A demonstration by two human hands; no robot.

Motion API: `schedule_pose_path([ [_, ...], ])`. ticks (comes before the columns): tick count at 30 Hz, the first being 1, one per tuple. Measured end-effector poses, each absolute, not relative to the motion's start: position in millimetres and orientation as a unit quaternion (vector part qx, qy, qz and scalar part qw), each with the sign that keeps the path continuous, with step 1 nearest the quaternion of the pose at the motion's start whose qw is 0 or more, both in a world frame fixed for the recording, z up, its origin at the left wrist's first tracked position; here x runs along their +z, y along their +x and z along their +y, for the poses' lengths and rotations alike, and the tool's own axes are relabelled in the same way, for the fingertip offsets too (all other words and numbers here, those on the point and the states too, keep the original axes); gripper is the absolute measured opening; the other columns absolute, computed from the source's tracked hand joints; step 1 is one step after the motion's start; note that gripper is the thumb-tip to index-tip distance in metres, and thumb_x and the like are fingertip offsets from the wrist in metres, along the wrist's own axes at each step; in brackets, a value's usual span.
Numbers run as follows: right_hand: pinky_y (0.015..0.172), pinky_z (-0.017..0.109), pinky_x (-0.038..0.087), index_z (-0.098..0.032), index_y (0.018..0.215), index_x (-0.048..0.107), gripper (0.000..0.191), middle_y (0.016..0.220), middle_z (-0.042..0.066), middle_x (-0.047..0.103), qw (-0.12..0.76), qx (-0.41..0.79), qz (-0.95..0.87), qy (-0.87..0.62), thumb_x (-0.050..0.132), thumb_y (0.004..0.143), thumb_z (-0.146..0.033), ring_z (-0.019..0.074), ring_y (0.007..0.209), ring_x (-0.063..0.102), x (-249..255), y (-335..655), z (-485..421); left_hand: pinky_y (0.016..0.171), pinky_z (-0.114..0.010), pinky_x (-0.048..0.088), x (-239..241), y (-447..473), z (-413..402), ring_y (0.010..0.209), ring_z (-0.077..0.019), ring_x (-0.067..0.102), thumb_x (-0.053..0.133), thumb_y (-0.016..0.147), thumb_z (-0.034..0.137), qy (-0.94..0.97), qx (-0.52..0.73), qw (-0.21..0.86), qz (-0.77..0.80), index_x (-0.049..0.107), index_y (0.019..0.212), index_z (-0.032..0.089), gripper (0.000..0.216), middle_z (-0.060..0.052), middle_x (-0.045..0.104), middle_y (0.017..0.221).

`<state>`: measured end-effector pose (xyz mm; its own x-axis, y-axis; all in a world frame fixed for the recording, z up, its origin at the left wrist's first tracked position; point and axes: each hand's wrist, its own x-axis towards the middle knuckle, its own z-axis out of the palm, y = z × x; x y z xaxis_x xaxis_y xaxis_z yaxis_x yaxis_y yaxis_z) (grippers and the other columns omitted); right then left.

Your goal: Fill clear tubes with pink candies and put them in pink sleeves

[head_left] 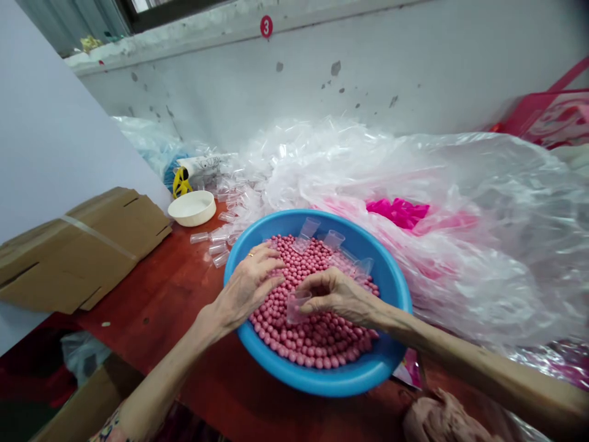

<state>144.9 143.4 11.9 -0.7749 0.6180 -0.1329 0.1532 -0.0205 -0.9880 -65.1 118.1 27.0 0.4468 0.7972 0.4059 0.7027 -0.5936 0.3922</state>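
A blue basin [317,387] holds a heap of small pink balls [317,337]. My right hand [338,294] is over the heap, thumb and fingers closed on a clear plastic cup [297,309]. To its left, my left hand [252,279] lies over the left side of the balls with its fingers stretched out. It seems to hold nothing, though its fingertips partly meet the balls. Another clear cup [307,232] leans on the balls at the far side of the basin, with several more cups to its right.
Many loose clear cups [243,205] are piled behind the basin. A white shallow dish [192,210] and folded cardboard [87,245] are at left on the red table [184,325]. Clear plastic bags [497,245] with bright pink pieces [399,212] spread across the right. A wall stands behind.
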Motion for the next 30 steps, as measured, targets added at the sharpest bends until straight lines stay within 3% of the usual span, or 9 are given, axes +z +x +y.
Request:
schedule_pose_path([
  [2, 0.067, 0.027, 0.048, -0.011, 0.084, 0.067, 0.014, 0.077, 0.003, 0.070, 0.185, 0.558, -0.750, -0.304, 0.062, 0.078, -0.024, 0.0156, 0.071, 0.064, 14, 149, 148, 0.102, -0.044, 0.039, 30, -60, 113, 0.114, -0.0235, 0.052, 0.056, 0.086, 0.015, 0.847, 0.288, 0.098, 0.435, 0.064, 0.098, 0.010, 0.015, -0.012, 0.064, 0.108],
  [5, 0.063, 0.027, 0.043, -0.011, 0.080, 0.065, 0.013, 0.078, 0.007, 0.067, 0.125, 0.225, -0.914, -0.314, 0.053, 0.083, -0.011, 0.0158, 0.070, 0.059, 16, 148, 150, 0.095, -0.040, 0.044, 33, -55, 107, 0.103, -0.0217, 0.056, 0.053, 0.087, 0.014, 0.845, 0.270, 0.117, 0.445, 0.064, 0.096, 0.010, 0.015, -0.012, 0.065, 0.103],
  [7, 0.060, 0.031, 0.041, -0.008, 0.079, 0.065, 0.022, 0.082, 0.013, 0.067, 0.051, 0.046, -0.958, -0.277, 0.045, 0.081, 0.000, 0.0198, 0.073, 0.057, 12, 142, 145, 0.089, -0.038, 0.046, 34, -53, 104, 0.096, -0.0207, 0.058, 0.050, 0.089, 0.012, 0.843, 0.226, 0.130, 0.470, 0.063, 0.095, 0.010, 0.015, -0.010, 0.066, 0.099],
  [10, 0.053, 0.034, 0.037, -0.004, 0.079, 0.066, 0.032, 0.079, 0.017, 0.066, -0.033, -0.036, -0.983, -0.176, 0.037, 0.077, 0.007, 0.0227, 0.067, 0.056, 2, 128, 128, 0.084, -0.038, 0.047, 33, -49, 101, 0.088, -0.0207, 0.058, 0.046, 0.090, 0.014, 0.835, 0.124, 0.136, 0.518, 0.063, 0.090, 0.013, 0.016, -0.008, 0.065, 0.092],
  [15, 0.059, 0.028, 0.042, -0.014, 0.076, 0.064, 0.015, 0.078, 0.005, 0.065, -0.023, 0.052, -0.995, -0.083, 0.050, 0.081, -0.008, 0.0157, 0.068, 0.055, -2, 122, 114, 0.081, -0.036, 0.046, 31, -43, 99, 0.090, -0.0212, 0.057, 0.042, 0.092, 0.014, 0.816, 0.017, 0.161, 0.555, 0.061, 0.087, 0.013, 0.019, -0.009, 0.062, 0.098],
  [19, 0.059, 0.021, 0.043, -0.013, 0.076, 0.067, 0.018, 0.071, -0.001, 0.065, 0.079, 0.345, -0.912, -0.205, 0.051, 0.085, -0.013, 0.0093, 0.061, 0.055, 7, 134, 130, 0.079, -0.034, 0.044, 29, -45, 100, 0.087, -0.0200, 0.056, 0.043, 0.091, 0.015, 0.816, 0.066, 0.182, 0.544, 0.062, 0.087, 0.014, 0.019, -0.007, 0.062, 0.091],
  [23, 0.065, 0.022, 0.048, -0.017, 0.084, 0.072, 0.012, 0.074, -0.001, 0.070, 0.173, 0.594, -0.735, -0.279, 0.067, 0.076, -0.025, 0.0120, 0.069, 0.063, 9, 144, 147, 0.070, -0.029, 0.042, 27, -49, 101, 0.075, -0.0161, 0.055, 0.045, 0.091, 0.014, 0.804, 0.104, 0.238, 0.535, 0.060, 0.078, 0.014, 0.020, -0.003, 0.062, 0.081],
  [26, 0.072, 0.026, 0.051, -0.016, 0.083, 0.072, 0.015, 0.080, 0.001, 0.073, 0.188, 0.663, -0.664, -0.289, 0.069, 0.073, -0.027, 0.0152, 0.076, 0.066, 9, 149, 154, 0.069, -0.027, 0.041, 25, -52, 101, 0.073, -0.0143, 0.054, 0.045, 0.091, 0.015, 0.794, 0.126, 0.259, 0.536, 0.058, 0.074, 0.015, 0.021, -0.001, 0.061, 0.079],
  [30, 0.073, 0.028, 0.050, -0.015, 0.085, 0.072, 0.020, 0.081, 0.002, 0.073, 0.175, 0.643, -0.683, -0.299, 0.068, 0.076, -0.032, 0.0166, 0.076, 0.067, 12, 155, 163, 0.069, -0.027, 0.040, 23, -53, 99, 0.074, -0.0143, 0.053, 0.045, 0.092, 0.016, 0.788, 0.128, 0.270, 0.539, 0.057, 0.073, 0.015, 0.022, -0.001, 0.060, 0.078],
])
